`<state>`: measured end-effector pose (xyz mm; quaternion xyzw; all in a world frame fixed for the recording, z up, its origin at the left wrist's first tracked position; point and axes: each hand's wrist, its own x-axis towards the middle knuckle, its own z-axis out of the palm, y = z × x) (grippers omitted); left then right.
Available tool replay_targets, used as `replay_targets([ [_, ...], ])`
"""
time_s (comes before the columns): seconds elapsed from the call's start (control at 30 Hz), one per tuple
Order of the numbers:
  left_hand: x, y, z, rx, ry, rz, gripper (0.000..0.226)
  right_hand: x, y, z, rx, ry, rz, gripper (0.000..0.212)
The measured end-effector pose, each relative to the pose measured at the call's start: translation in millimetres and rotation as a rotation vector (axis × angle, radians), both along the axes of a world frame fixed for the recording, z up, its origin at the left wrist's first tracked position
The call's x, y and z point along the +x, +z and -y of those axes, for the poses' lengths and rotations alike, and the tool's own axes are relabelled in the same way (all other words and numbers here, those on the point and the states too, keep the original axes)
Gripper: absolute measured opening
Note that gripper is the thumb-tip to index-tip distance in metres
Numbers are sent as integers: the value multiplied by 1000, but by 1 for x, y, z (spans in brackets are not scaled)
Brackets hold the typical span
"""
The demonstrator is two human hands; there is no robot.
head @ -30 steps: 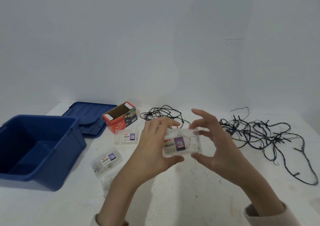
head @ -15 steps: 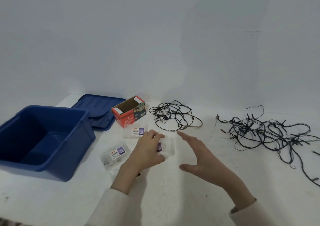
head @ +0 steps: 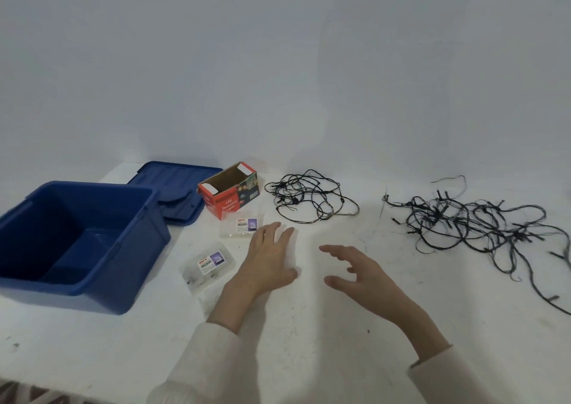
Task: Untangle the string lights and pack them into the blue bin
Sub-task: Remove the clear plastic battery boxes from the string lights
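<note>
Two tangles of black string lights lie on the white table: a small one (head: pixel 309 196) at the back centre and a larger one (head: pixel 479 224) at the right. The open blue bin (head: pixel 148 218) stands at the left, with nothing visible inside. My left hand (head: pixel 268 258) lies flat with straight fingers on a clear plastic pack, which it almost wholly hides. My right hand (head: pixel 361 277) hovers just right of it, fingers spread and relaxed, holding nothing. Neither hand touches the string lights.
The bin's blue lid (head: pixel 176 190) lies behind the bin. An open red cardboard box (head: pixel 230 190) stands next to the lid. Two more clear labelled packs (head: pixel 242 224) (head: pixel 208 263) lie between the bin and my left hand. A white wall backs the table.
Both hands held a clear pack in the air a second ago. It now lies on the table under my flat left hand, and my right hand has let go and drawn away.
</note>
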<state>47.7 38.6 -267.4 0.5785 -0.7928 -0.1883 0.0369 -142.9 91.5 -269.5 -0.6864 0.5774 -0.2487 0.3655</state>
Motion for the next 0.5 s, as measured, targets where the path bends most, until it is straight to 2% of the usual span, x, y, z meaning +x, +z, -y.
replay_targets([
  [0.17,-78,12,-22,-2,-200,-182,59,-48,14,-25,-40,-213,12,41],
  [0.3,-158,12,-49,81,-387,-302,50,-109,17,-68,-70,-471,-79,41],
  [0.37,-194,10,-66,124,-449,-350,47,-145,15,-91,-37,-605,-210,43],
  [0.5,-245,7,-99,216,-512,-401,44,-206,8,-128,177,-780,-672,57],
])
